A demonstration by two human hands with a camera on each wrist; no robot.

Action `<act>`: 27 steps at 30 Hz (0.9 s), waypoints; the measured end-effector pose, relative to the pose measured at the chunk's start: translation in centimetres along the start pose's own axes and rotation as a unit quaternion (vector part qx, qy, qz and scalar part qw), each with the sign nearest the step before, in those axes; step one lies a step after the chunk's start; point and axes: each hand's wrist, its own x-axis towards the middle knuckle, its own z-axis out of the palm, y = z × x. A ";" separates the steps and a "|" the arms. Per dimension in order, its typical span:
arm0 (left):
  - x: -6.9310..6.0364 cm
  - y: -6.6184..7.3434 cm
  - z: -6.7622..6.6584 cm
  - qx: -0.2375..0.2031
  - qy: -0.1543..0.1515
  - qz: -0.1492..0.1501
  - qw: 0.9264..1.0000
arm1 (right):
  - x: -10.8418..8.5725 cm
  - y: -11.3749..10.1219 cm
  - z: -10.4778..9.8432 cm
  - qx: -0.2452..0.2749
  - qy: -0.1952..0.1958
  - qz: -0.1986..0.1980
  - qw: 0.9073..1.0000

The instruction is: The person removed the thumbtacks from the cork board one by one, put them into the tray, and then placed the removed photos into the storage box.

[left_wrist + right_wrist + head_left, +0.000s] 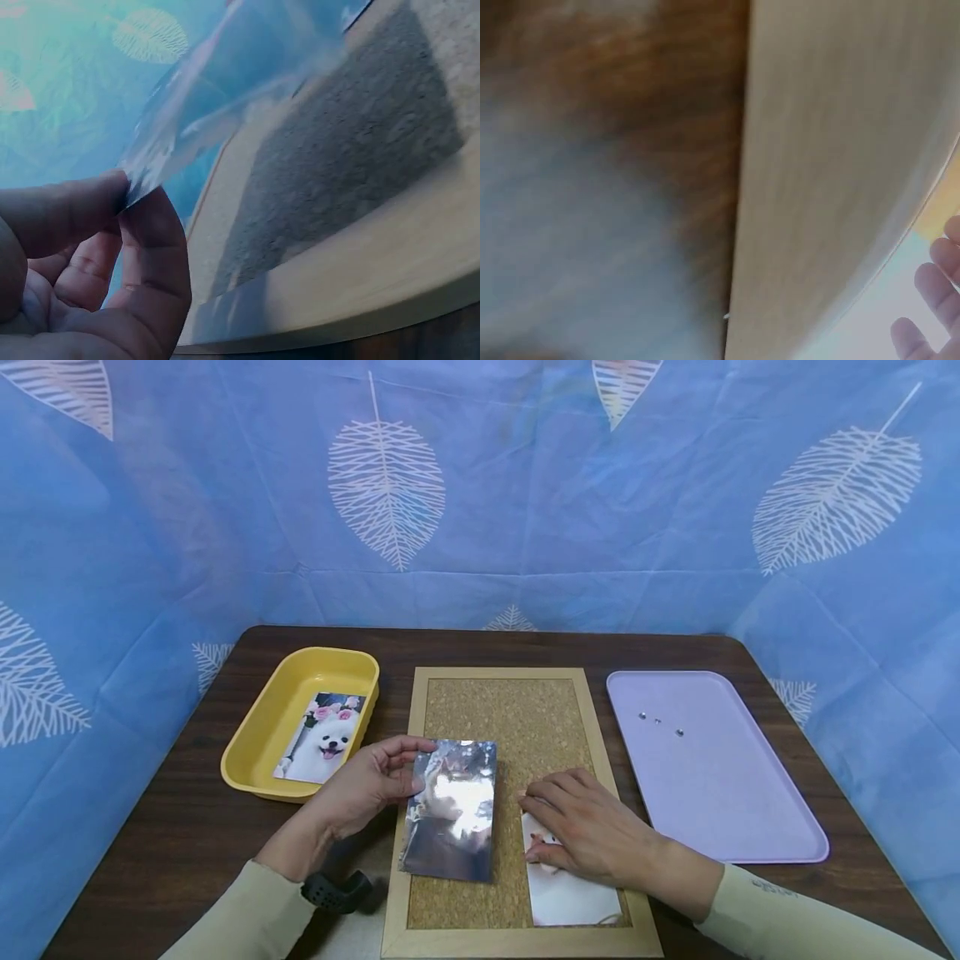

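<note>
A glossy photo (453, 839), with light glaring off it, is held over the left part of a wood-framed cork board (491, 710). My left hand (367, 785) pinches its left edge between thumb and fingers, and the left wrist view shows that photo (255, 67) raised at a tilt above the cork. At the board's lower right lies a second photo (573, 897) with a pale picture. My right hand (588, 831) rests over its upper part, fingers loosely extended, hiding most of the picture. In the right wrist view only some fingertips (936, 289) appear beside the wooden frame.
Left of the board stands a yellow tray (251, 752) holding a photo of a white dog (322, 743) with pink flowers. A lilac tray (738, 785) on the right carries several small shiny pins (679, 732). Blue leaf-patterned cloth (525, 510) hangs behind the dark wooden table (480, 643).
</note>
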 end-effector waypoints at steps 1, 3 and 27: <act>-0.1 0.1 -0.1 0.001 -0.001 0.001 1.000 | -0.1 0.0 -0.1 -0.001 -0.004 0.002 1.000; -0.2 0.4 -0.2 0.000 -0.003 0.001 1.000 | -0.3 0.1 -0.2 -0.001 -0.009 0.007 1.000; -1.9 3.9 -2.8 0.042 0.021 0.057 0.997 | -4.3 1.9 -1.2 -0.014 -0.053 0.111 0.992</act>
